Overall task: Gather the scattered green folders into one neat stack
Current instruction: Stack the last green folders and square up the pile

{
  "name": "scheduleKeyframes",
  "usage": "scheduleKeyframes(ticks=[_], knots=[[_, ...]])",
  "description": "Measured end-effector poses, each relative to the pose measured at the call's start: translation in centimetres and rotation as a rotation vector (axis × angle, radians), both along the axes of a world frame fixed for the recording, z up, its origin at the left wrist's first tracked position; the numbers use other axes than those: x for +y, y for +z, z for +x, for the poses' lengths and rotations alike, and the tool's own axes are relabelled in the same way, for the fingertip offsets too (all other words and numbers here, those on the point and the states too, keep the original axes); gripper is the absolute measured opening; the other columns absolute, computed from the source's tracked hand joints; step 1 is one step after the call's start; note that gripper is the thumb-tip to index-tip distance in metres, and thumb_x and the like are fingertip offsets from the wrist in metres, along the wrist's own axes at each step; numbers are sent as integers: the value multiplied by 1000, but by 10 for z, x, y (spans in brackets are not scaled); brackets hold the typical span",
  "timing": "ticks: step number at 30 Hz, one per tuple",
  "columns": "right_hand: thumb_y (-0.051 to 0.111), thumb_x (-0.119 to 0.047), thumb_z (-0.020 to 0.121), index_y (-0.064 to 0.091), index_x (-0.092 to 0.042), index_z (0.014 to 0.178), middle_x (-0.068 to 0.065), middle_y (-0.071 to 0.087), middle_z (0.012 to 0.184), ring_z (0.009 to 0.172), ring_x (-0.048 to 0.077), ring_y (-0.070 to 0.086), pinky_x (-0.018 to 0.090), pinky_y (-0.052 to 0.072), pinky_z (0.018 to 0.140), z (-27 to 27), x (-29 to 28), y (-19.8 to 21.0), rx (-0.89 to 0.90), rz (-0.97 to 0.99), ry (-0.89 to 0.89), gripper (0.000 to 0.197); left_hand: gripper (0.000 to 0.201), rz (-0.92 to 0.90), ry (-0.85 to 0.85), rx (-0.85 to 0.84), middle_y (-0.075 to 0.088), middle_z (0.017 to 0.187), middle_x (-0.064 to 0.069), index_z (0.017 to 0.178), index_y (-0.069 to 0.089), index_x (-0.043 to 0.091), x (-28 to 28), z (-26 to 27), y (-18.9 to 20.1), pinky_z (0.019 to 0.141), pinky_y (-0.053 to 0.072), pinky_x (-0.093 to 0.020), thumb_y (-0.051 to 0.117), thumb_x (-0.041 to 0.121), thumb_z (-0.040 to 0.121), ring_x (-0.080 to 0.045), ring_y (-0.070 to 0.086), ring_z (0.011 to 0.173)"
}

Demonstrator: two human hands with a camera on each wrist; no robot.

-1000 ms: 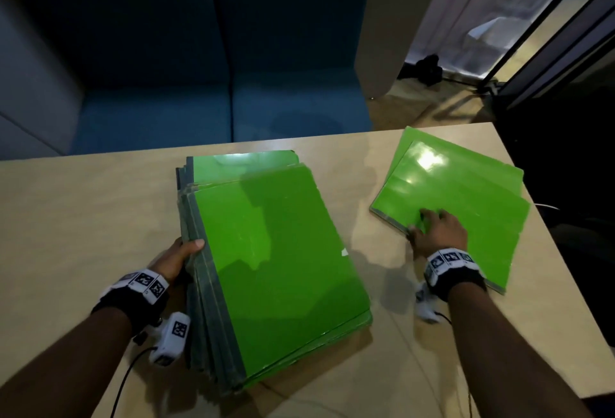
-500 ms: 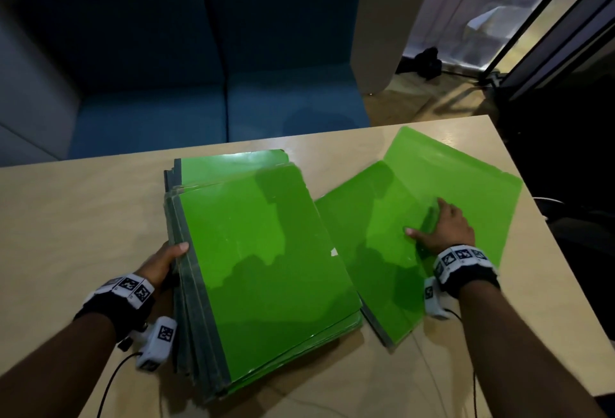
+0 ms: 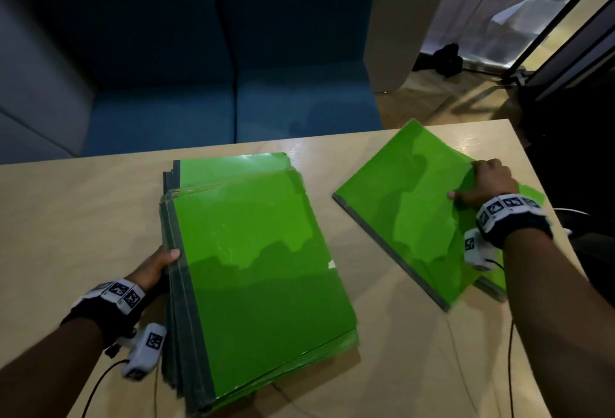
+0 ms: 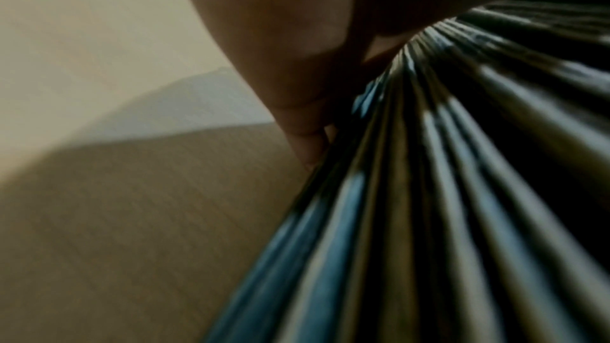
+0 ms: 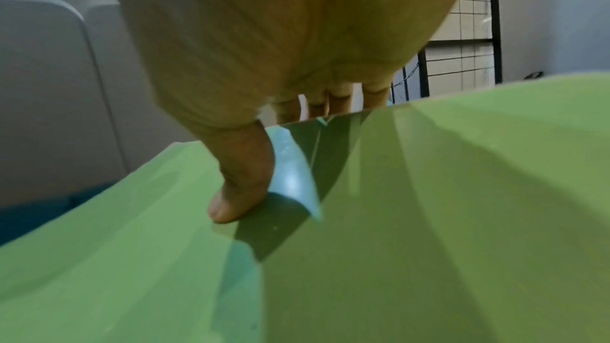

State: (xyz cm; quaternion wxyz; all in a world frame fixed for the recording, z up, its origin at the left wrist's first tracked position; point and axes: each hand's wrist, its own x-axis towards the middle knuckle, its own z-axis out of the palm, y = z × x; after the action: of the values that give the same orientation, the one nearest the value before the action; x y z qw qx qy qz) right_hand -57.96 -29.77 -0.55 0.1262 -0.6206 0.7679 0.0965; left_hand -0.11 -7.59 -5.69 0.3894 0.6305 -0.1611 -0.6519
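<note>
A thick stack of green folders point(image 3: 259, 267) with grey spines lies mid-table, its layers slightly fanned. My left hand point(image 3: 166, 261) grips its left spine edge, thumb on top; the left wrist view shows my fingers point(image 4: 297, 103) against the spines point(image 4: 429, 192). To the right a single green folder point(image 3: 409, 204) is tilted up off the table. My right hand point(image 3: 472, 181) pinches its far right edge. In the right wrist view my thumb point(image 5: 237, 179) presses on the bent cover point(image 5: 429, 218) and my fingers curl over its edge. Another green folder point(image 3: 532, 191) lies partly hidden beneath.
The wooden table point(image 3: 83, 211) ends close to my right wrist. A blue sofa point(image 3: 233, 111) stands behind the table's far edge. A dark object point(image 3: 446, 59) sits on the floor by the glass doors. Thin cables trail from both wrist cameras.
My right hand slid the top folder left off the right pile, then shifted to its far right edge and lifted it. The left hand stayed on the stack's spine edge.
</note>
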Motion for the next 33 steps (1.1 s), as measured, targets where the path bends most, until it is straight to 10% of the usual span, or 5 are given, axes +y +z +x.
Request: scheduleKeyframes(ticks=[15, 20, 25, 27, 33], knots=[[76, -64, 67, 43, -16, 134, 20, 39, 135, 127, 41, 39, 52, 41, 99, 34, 61, -37, -55, 17, -95, 89, 91, -32, -55, -34, 76, 80, -6, 95, 73, 14, 0, 0, 1, 57, 59, -31, 91, 51, 13, -20, 73, 67], [85, -38, 71, 39, -11, 136, 20, 57, 130, 116, 40, 57, 50, 48, 98, 35, 78, -37, -388, 129, -304, 85, 51, 16, 21, -40, 75, 71, -1, 117, 52, 7, -3, -2, 6, 52, 58, -27, 57, 22, 68, -16, 72, 59], [77, -16, 81, 61, -10, 112, 16, 70, 101, 84, 32, 67, 52, 57, 77, 24, 108, 0, -826, -168, -491, 36, 63, 92, 23, -78, 67, 50, -1, 57, 76, 17, -3, -15, 12, 38, 49, -19, 31, 8, 100, -11, 64, 41], [79, -24, 78, 64, -13, 109, 10, 71, 91, 79, 29, 68, 47, 56, 73, 18, 117, 32, -946, -282, -486, 35, 23, 94, 1, -131, 68, 56, -3, 79, 71, 11, -2, -18, 23, 45, 51, -20, 54, 21, 89, -14, 65, 45], [62, -11, 90, 62, -10, 104, -13, 75, 75, 66, 3, 70, 25, 56, 54, 52, 131, 67, -1359, -266, -512, 14, 98, 74, -75, -249, 64, 114, -23, 126, 54, 6, 1, 6, -10, 96, 46, -56, 78, 52, 43, -40, 63, 99]])
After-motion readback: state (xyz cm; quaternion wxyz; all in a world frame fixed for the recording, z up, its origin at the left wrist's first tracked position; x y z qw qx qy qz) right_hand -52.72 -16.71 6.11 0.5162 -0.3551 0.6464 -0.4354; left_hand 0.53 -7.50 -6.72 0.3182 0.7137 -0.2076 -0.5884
